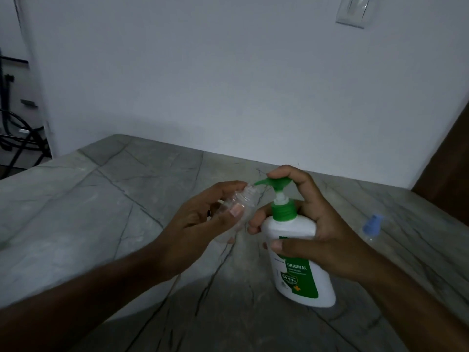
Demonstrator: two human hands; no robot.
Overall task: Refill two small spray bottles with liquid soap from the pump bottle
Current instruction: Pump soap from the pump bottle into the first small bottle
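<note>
A: What does the label read?
B: "ORIGINAL" and "99.99%" in white on a green panel; the smaller print is too blurred. The pump bottle is white plastic, standing on the grey veined stone table.
A: Who grips it?
B: The right hand wraps its shoulder, one finger curled over the green pump head.
A: And the other?
B: The left hand holds a small clear spray bottle, uncapped, tilted, its threaded neck touching the nozzle tip.
A: Anything beyond the right hand?
B: A second clear spray bottle with a blue top, on the table.
</note>
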